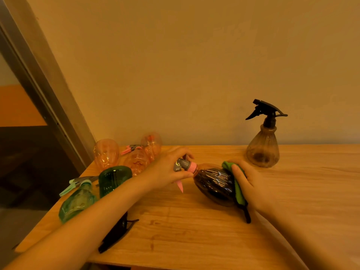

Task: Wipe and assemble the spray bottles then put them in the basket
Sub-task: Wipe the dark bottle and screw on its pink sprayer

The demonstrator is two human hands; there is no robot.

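Head view, held bottle: a dark ribbed spray bottle (215, 185) lies on its side just above the bench (194, 230), gray-and-pink sprayer (184, 166) fitted at its neck.
Left hand (169, 168): fingers curled round the sprayer, thumb underneath.
Right hand (247, 182): fingers fairly straight, pressing a green cloth (238, 190) against the bottle's base.
Upright bottle: a brown bottle with black trigger (263, 141) stands by the wall, well apart.
Left end: two green bottles (93, 191), three pink bottles (126, 154) and loose sprayers.
Front edge: a black sprayer (116, 233) lies flat.
Writing: none readable.
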